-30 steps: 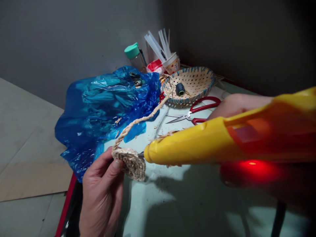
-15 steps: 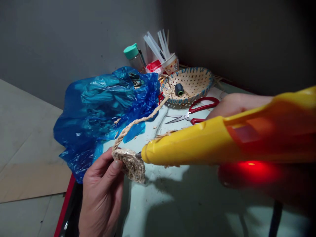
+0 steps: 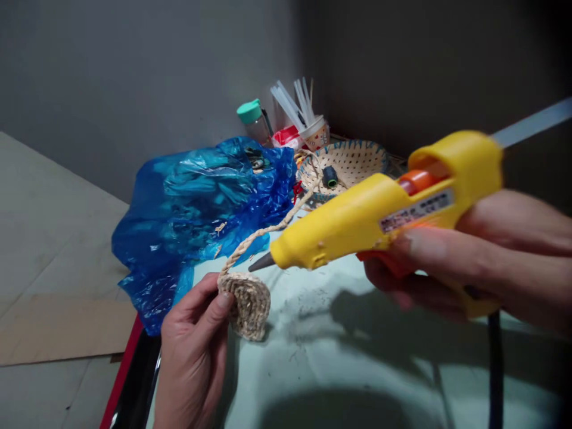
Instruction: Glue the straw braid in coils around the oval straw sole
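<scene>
Between the thumb and fingers of my left hand (image 3: 199, 342) is a small coiled piece of braided straw (image 3: 250, 304), held above the table. From its upper edge a loose straw braid (image 3: 268, 229) runs back toward a woven basket. My right hand (image 3: 473, 262) is wrapped round the handle of a yellow hot glue gun (image 3: 348, 217), fingers at its orange trigger. The gun's dark nozzle points left and sits just above the coil's top edge, apart from it. A translucent glue stick (image 3: 536, 122) sticks out of its rear end.
A blue plastic bag (image 3: 201, 196) lies at the left. Behind stand a woven basket (image 3: 357, 158) with a dark thread spool (image 3: 329, 176), a paper cup (image 3: 316, 134) of glue sticks and a teal-lidded bottle (image 3: 252, 119). A black cord (image 3: 495, 369) hangs from the gun.
The glue gun has drawn back and tilted, its nozzle lifting off the coil's edge. My left hand and the coil have shifted slightly right and down in view. The red scissors are now hidden.
</scene>
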A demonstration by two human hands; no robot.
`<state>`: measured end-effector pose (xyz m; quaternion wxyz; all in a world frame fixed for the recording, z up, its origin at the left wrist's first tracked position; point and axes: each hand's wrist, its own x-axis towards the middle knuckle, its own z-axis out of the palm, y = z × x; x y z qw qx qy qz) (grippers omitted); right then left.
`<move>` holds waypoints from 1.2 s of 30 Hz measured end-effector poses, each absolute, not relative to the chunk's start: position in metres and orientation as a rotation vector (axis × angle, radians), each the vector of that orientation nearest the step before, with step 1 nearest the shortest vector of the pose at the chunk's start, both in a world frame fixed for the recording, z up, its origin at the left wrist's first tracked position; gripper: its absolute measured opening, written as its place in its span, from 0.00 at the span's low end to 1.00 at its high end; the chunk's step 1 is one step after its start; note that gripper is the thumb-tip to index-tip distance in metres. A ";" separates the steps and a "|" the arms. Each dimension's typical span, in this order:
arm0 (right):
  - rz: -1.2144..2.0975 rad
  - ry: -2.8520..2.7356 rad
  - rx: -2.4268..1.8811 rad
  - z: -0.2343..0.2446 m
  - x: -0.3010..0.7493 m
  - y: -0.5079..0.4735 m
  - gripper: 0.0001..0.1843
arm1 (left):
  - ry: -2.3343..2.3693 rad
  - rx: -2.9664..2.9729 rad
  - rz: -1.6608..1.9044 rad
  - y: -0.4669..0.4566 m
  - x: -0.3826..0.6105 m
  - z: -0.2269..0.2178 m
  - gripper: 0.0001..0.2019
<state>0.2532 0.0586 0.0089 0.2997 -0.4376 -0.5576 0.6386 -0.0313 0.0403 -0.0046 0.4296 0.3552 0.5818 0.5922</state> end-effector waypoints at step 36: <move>0.613 -2.575 -0.716 0.008 0.219 0.096 0.22 | 1.380 1.658 1.130 0.022 -0.030 0.009 0.10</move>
